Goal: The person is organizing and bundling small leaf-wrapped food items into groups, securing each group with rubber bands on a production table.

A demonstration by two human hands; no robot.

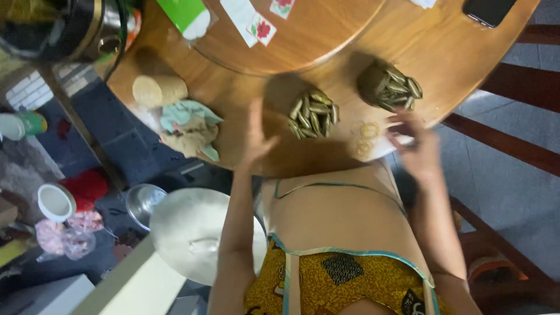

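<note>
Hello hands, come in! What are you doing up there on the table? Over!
Left hand open, empty, beside near leaf bundle. Right hand at rubber bands, grip unclear. Second bundle untouched.

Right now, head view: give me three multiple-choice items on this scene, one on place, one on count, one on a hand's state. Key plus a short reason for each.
1. Where do the rubber bands lie?
A. On the table by the right hand
B. On the floor
C. On the phone

2. How many bundles of rolled green leaves are on the table?
A. One
B. Two
C. Four

3. What is the state of the left hand?
A. Closed on a cloth
B. Gripping a pot lid
C. Open and holding nothing

Key:
1 A, the bands rest on the wood just left of the right hand.
2 B, the left bundle and the right bundle are the only ones.
3 C, its fingers are spread with nothing in them.
</note>
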